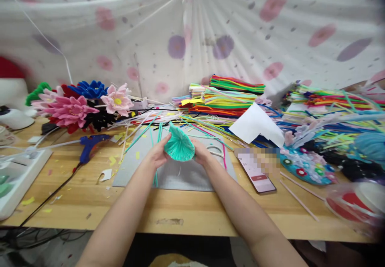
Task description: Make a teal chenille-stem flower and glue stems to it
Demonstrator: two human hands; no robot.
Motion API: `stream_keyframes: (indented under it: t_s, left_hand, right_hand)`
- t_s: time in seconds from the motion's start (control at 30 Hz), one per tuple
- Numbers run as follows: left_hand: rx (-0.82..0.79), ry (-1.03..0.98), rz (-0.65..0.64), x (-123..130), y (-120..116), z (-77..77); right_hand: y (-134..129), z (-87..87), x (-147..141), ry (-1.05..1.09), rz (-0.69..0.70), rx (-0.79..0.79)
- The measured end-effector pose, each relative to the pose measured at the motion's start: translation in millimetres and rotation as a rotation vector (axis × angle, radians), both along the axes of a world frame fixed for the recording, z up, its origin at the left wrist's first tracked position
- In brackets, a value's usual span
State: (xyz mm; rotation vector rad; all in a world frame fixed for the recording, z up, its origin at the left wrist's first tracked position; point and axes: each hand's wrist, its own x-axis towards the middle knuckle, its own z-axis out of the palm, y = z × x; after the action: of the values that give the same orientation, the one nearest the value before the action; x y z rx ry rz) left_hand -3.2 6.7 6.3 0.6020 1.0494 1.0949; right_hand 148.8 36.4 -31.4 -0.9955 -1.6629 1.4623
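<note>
Between my two hands is a teal fan-shaped piece (179,144), round-edged and ribbed, apparently made of pipe cleaners. My left hand (159,152) grips its left edge, with the thumb on the near side. On the right edge, my right hand (201,152) is closed against it; some of its fingers are hidden behind the piece. The piece is held up above a grey cutting mat (126,175). Loose teal pipe cleaners (144,132) lie on the mat, and scissors (215,150) rest near my right hand, partly covered.
A blue glue gun (90,146) and pipe-cleaner flowers (72,112) are at the left. Bundles of coloured pipe cleaners (228,100) are stacked at the back. To the right lie a phone (255,172), white paper (255,124) and a flower-covered blue item (306,166).
</note>
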Motion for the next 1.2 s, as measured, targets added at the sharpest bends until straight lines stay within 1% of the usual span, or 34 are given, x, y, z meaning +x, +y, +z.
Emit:
stream_keyframes:
  t_s: [0.03, 0.1, 0.17, 0.23, 0.3, 0.37, 0.43, 0.5, 0.53, 0.57, 0.63, 0.67, 0.73, 0.83, 0.93, 1.0, 1.07, 1.2]
  left_hand:
    - [-0.041, -0.060, 0.005, 1.6, -2.8, -3.7]
    - [-0.099, -0.109, 0.063, 5.4, -6.6, -8.3]
    - [-0.134, -0.104, 0.121, 9.0, -8.5, -9.6]
    - [-0.126, -0.076, 0.178, 11.5, -9.4, -9.2]
    - [-0.074, -0.027, 0.242, 13.0, -10.0, -8.4]
    - [-0.018, 0.045, 0.318, 14.0, -10.7, -8.2]
    - [0.008, 0.104, 0.362, 15.6, -11.6, -8.2]
    - [0.032, 0.126, 0.344, 17.8, -13.1, -7.8]
    - [0.060, 0.125, 0.318, 18.8, -14.0, -7.5]
    - [0.098, 0.123, 0.290, 19.6, -14.8, -7.1]
    - [0.180, 0.130, 0.259, 20.0, -16.3, -6.6]
    - [0.215, 0.138, 0.253, 19.4, -16.7, -6.6]
    - [0.257, 0.157, 0.243, 17.2, -16.9, -7.2]
    - [0.266, 0.169, 0.222, 13.2, -16.0, -7.8]
    - [0.245, 0.175, 0.201, 10.1, -14.8, -5.3]
    - [0.212, 0.208, 0.171, 8.4, -14.2, -2.3]
    - [0.194, 0.269, 0.140, 7.1, -13.5, 0.1]
    - [0.217, 0.352, 0.122, 6.5, -11.6, 0.1]
  right_hand:
    - [-2.5, -0.7, -0.6, -0.003, 0.001, -0.027]
    - [-6.3, -2.6, -0.3, -0.002, 0.001, -0.072]
    - [-8.6, -4.1, 3.2, -0.046, 0.016, -0.049]
    - [-10.7, -2.7, 10.3, -0.094, -0.003, 0.011]
    - [-14.2, 3.8, 19.2, -0.091, -0.089, 0.072]
    - [-19.6, 15.2, 26.5, -0.041, -0.186, 0.129]
    - [-24.7, 27.7, 28.5, -0.038, -0.201, 0.194]
    - [-26.9, 35.9, 25.0, -0.123, -0.186, 0.270]
    - [-26.2, 37.3, 21.8, -0.177, -0.207, 0.296]
    - [-24.4, 36.8, 18.4, -0.219, -0.247, 0.296]
    - [-18.5, 31.3, 12.5, -0.223, -0.322, 0.226]
    - [-15.2, 27.3, 10.3, -0.186, -0.339, 0.174]
    - [-9.5, 19.2, 7.6, -0.067, -0.326, 0.085]
    - [-5.8, 10.2, 5.6, 0.131, -0.290, -0.034]
    - [-6.8, 6.7, 4.5, 0.304, -0.272, -0.128]
    - [-8.7, 8.0, 4.6, 0.356, -0.274, -0.140]
    - [-10.7, 12.5, 5.9, 0.355, -0.259, -0.129]
    - [-12.2, 27.6, 9.9, 0.229, -0.162, -0.093]
